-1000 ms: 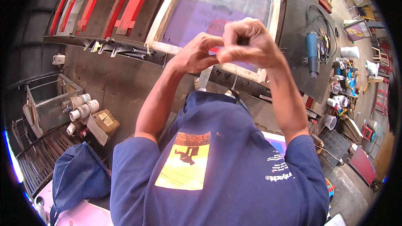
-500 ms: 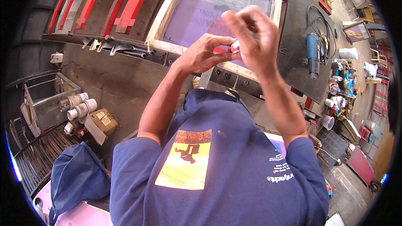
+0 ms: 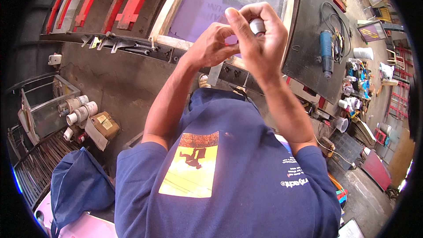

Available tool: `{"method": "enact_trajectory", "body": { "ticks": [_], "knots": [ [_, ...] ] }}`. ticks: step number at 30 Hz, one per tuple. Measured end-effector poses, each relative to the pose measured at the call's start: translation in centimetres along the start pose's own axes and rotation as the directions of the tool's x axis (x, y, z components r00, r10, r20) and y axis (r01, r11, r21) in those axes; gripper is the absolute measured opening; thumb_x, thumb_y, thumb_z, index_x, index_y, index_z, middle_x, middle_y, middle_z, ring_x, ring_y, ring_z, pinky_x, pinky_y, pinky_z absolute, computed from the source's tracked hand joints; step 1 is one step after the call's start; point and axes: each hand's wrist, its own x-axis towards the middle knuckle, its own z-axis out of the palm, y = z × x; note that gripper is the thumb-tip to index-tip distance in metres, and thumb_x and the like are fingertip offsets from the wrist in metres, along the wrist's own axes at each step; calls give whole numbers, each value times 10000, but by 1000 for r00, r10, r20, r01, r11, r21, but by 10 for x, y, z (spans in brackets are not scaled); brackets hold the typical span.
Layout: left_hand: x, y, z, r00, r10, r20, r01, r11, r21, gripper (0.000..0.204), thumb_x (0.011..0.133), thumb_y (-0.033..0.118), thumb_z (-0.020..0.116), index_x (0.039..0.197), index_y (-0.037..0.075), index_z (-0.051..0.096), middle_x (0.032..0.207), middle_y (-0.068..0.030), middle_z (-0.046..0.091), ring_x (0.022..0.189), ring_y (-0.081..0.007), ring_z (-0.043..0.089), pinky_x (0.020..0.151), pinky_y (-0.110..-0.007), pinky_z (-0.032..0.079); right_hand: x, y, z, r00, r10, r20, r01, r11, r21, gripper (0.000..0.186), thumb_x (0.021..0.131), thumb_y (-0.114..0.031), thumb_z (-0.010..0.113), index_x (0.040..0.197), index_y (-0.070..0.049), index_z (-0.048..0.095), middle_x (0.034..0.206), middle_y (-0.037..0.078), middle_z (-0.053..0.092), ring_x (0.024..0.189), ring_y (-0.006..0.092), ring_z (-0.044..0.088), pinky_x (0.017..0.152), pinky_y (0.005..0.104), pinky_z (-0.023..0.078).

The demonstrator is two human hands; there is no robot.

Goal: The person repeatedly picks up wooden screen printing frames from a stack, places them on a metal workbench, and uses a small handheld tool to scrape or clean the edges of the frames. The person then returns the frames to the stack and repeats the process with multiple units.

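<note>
My right hand (image 3: 261, 39) is raised over the near side of a wood-framed screen, its fingers curled round a small object with a rounded grey-white end (image 3: 257, 26). A dark reddish bit shows under that end; the rest is hidden in the palm. Just left of it, my left hand (image 3: 212, 46) is closed, thumb and fingertips meeting beside the right hand. What it pinches, if anything, is hidden. Beneath both hands lies the screen's pale wooden frame (image 3: 175, 42), round a purple sheet (image 3: 189, 20) with faint lettering.
A blue heat gun (image 3: 326, 53) with a coiled black cable lies on the dark board (image 3: 308, 35) at right. Spanners and flat tools (image 3: 112, 44) line the bench edge. Red slatted racks (image 3: 134, 2) stand at far left. Paint tins (image 3: 81, 112) and a cardboard box (image 3: 105, 125) sit below left.
My right hand has turned and drawn slightly left, so the object's grey-white end now shows. The red and white piece seen between my hands before is now hidden. The view has shifted slightly.
</note>
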Motion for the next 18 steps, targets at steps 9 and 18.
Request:
{"method": "enact_trajectory", "body": {
  "ticks": [9, 18],
  "knots": [
    [-19, -1, 3, 974, -220, -58, 168, 870, -464, 419, 824, 161, 821, 1148, -21, 626, 1087, -107, 671, 1034, -179, 629, 885, -343, 530, 44, 7, 8, 472, -2, 881, -476, 841, 257, 257, 805, -130, 843, 711, -29, 626, 650, -26, 577, 587, 17, 513, 493, 190, 355],
    [-14, 8, -4, 991, 20, 130, -15, 999, -44, 322, 811, 158, 732, 1087, 10, 653, 957, -192, 712, 887, -339, 693, 769, -412, 525, -26, -8, -13, 984, 105, 142, -127, 979, 157, 204, 886, -123, 750, 749, -32, 630, 643, -3, 591, 565, 39, 500, 494, 224, 378]
  ]
}}
